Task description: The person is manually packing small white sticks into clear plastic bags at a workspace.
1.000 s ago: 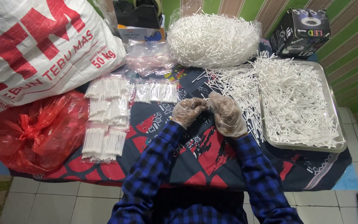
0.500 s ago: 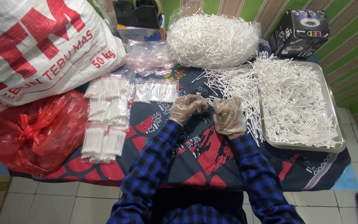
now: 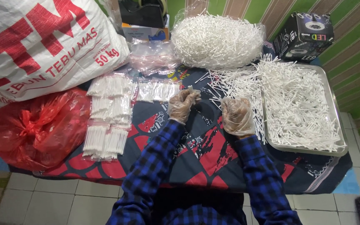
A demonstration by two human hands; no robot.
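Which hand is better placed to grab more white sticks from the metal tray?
Right, likely. The right hand sits beside the loose white sticks on the cloth, next to the metal tray. The left hand is nearer the packed stick bundles, with the right hand between it and the tray.

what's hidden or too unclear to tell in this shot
Head view only:
- Left hand: closed fist in a clear plastic glove; whatever it grips is hidden.
- Right hand: also curled; contents hidden by fingers and glove.
- Red plastic bag: knotted, contents not visible.
- Large white woven sack: cut off by the top and left edges.
- Black cardboard box: closed.
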